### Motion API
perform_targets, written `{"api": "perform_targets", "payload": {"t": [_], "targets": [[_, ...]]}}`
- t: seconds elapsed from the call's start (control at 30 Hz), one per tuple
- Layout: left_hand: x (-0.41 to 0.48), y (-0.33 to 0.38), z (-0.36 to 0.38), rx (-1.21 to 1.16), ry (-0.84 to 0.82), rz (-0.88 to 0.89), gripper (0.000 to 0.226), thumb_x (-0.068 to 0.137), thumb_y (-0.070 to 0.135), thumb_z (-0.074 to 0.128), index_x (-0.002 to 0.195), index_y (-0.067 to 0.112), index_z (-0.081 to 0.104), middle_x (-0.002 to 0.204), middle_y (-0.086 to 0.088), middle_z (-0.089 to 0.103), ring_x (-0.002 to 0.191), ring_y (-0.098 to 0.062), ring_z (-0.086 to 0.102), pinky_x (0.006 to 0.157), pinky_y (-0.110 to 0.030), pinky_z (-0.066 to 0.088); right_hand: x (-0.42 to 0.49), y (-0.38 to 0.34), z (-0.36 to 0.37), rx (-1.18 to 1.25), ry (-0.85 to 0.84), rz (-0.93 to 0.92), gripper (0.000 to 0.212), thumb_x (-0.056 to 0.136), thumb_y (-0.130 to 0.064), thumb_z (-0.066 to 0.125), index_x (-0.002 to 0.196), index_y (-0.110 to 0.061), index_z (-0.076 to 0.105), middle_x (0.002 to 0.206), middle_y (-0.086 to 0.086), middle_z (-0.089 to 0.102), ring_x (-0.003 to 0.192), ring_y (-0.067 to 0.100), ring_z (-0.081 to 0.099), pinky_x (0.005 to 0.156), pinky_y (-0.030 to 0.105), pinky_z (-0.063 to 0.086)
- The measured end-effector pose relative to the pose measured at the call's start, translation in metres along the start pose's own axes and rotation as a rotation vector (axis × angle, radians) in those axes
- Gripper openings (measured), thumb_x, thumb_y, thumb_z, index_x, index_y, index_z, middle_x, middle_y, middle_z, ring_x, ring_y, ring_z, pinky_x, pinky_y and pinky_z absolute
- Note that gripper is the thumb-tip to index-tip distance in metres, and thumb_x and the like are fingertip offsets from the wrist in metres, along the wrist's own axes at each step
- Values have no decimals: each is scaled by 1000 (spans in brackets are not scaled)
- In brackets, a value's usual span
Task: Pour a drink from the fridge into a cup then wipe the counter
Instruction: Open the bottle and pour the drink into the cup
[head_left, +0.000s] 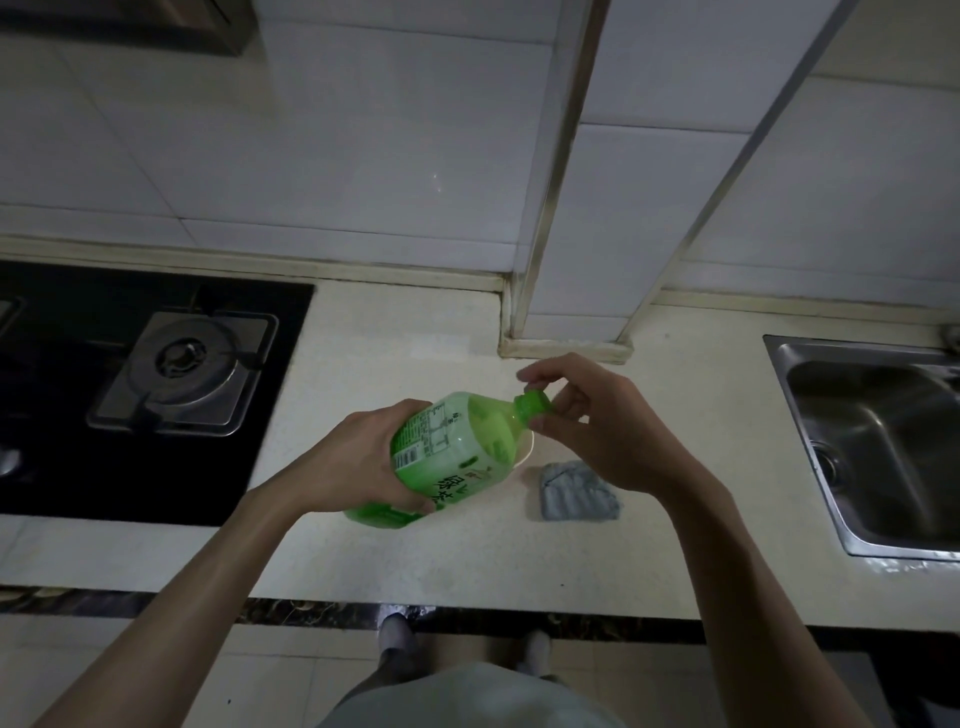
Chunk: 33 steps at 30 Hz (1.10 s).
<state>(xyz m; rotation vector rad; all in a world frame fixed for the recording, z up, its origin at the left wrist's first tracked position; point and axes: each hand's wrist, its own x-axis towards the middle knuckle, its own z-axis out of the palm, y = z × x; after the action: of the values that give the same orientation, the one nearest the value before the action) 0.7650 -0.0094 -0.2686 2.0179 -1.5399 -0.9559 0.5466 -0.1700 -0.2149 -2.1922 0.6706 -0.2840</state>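
Head view: L hand (358, 462) wraps green bottle (457, 457), tipped over white cup (529, 448) mid worktop (415, 561). R hand (597, 436) fingers pinch cap (532, 404), prob. to twist it. Beside cup, cloth (576, 491) waits for wiping.

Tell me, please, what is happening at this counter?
A person holds a green bottle tilted in the left hand, and the right hand pinches its cap, which is on. A white cup shows partly behind the bottle, its inside hidden. A grey cloth lies untouched on the counter beside it.
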Motion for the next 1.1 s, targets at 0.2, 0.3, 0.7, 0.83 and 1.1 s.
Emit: {"api": "perform_targets", "payload": {"t": [0.2, 0.3, 0.7, 0.83, 1.1], "targets": [[-1, -1, 1, -11, 4, -6, 92, 51, 43, 93, 130, 35, 46, 109, 22, 62, 99, 2, 60, 80, -21, 54, -3, 5, 2, 25, 2, -80, 31, 82, -2, 71, 102, -24, 63, 111, -2, 60, 81, 11, 66, 76, 27, 59], [-2, -3, 2, 4, 2, 0, 91, 51, 43, 92, 130, 35, 46, 109, 22, 62, 99, 3, 60, 80, -19, 53, -3, 8, 2, 23, 15, -77, 22, 81, -8, 74, 94, -23, 65, 105, -5, 60, 85, 10, 63, 77, 30, 58], [-3, -22, 0, 81, 30, -70, 86, 53, 47, 90, 126, 33, 47, 109, 18, 58, 100, 0, 55, 81, -27, 53, -14, 35, -4, 185, 288, 235, 24, 85, -17, 71, 108, -11, 66, 84, -1, 68, 59, 2, 64, 54, 13, 49], [1, -29, -1, 183, 59, -101, 88, 55, 51, 87, 130, 34, 43, 109, 14, 54, 101, -10, 48, 85, -32, 46, -20, 62, 14, 172, 274, 370, 28, 85, -21, 72, 112, -15, 66, 103, 0, 69, 71, 10, 68, 60, 19, 54], [7, -22, -1, 439, 44, -122, 91, 61, 53, 80, 139, 32, 39, 107, 11, 50, 96, -12, 42, 80, -29, 33, -35, 93, 39, 178, 253, 483, 30, 84, -16, 73, 113, -19, 66, 107, 0, 67, 82, 15, 67, 69, 23, 55]]}}
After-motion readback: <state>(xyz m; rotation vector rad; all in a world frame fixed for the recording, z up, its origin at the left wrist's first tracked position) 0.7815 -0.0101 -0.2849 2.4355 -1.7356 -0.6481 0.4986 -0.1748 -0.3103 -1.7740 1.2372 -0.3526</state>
